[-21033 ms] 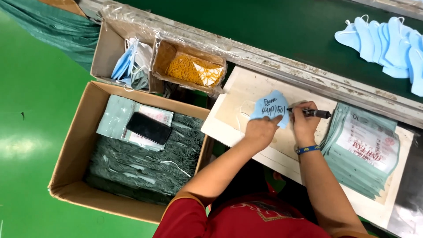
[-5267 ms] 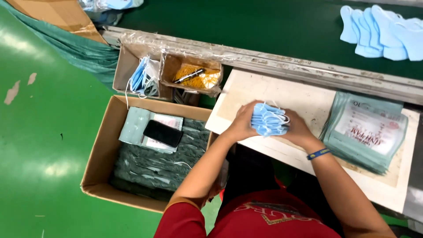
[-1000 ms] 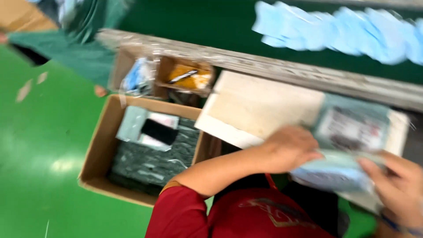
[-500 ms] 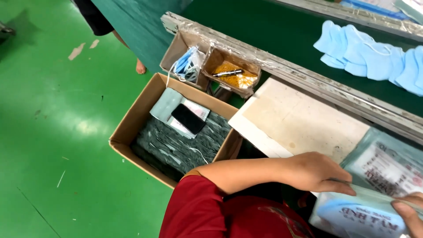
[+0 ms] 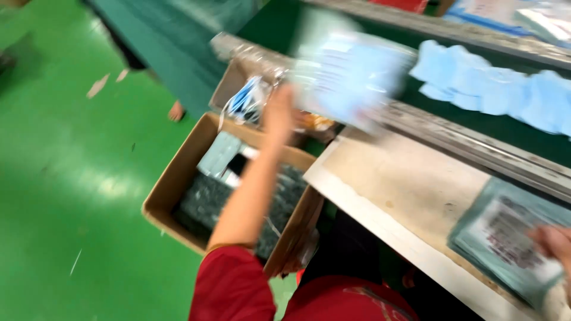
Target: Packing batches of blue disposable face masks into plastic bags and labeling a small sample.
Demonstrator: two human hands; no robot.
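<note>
Left hand (image 5: 278, 110) raised, clamped on blurred pale-blue packet (image 5: 351, 77) above cardboard box (image 5: 178, 184). Right hand (image 5: 553, 244) rests on stack of bags (image 5: 505, 238) on board (image 5: 410, 196); grip unclear.

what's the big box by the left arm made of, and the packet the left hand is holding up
The box looks like plain brown corrugated cardboard: matt, with raw tan walls and folded flaps. The packet in the left hand seems to be a thin, glossy plastic pouch with pale blue contents showing through, though motion blur leaves that uncertain.
</note>
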